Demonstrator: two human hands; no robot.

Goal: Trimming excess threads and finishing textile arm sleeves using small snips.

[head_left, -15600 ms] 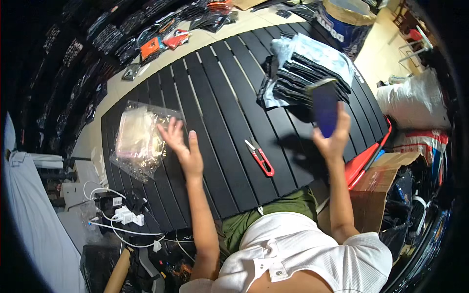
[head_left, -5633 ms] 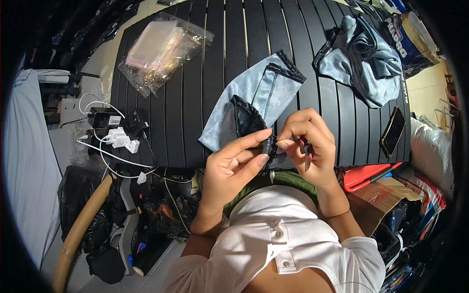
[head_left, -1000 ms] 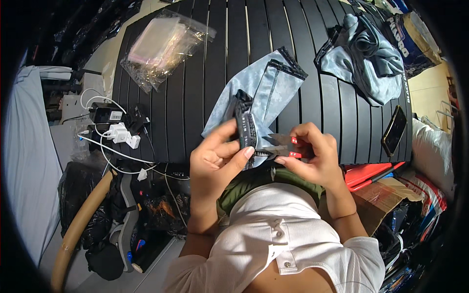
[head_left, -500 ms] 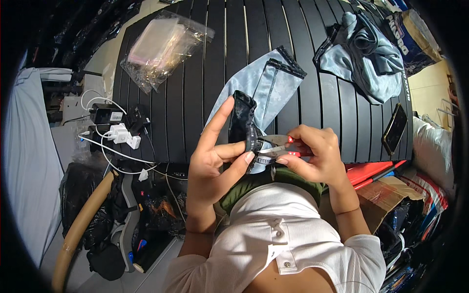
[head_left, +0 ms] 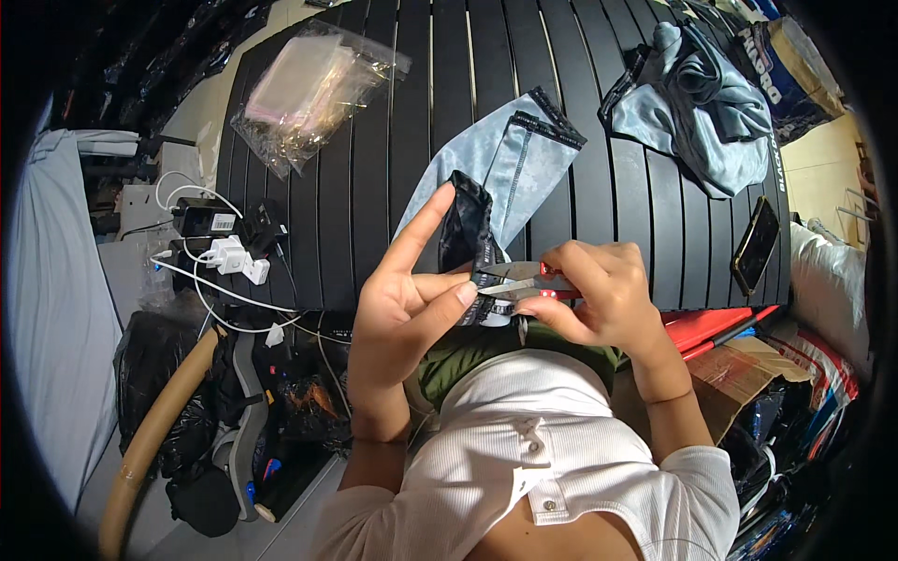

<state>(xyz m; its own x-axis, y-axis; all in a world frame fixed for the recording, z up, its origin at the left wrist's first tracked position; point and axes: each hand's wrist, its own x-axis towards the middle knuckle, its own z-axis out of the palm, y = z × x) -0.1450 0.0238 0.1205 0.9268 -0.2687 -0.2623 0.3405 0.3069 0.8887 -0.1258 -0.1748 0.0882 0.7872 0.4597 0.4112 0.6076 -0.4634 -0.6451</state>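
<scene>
A light blue garment with black trim (head_left: 524,168) lies partly on the table, its near end raised at the table's front edge. My left hand (head_left: 398,318) pinches its black elastic band (head_left: 485,280) between thumb and fingers, the index finger pointing up beside a black fold (head_left: 465,224). In my right hand (head_left: 603,294) is a pair of small scissors with red grips (head_left: 517,285). Their blades are spread and reach the band by my left fingertips. Whether a thread lies between the blades is too small to tell.
A second bundled blue garment (head_left: 692,117) is on the black slatted table (head_left: 374,215) at the right, with a phone (head_left: 756,245) nearer me. At the far left lies a clear bag of plastic sleeves (head_left: 304,89). White chargers and cables (head_left: 234,259) sit at the left edge.
Both hands have shifted slightly left with the band and the scissors. The blades have come closer to my left fingertips.
</scene>
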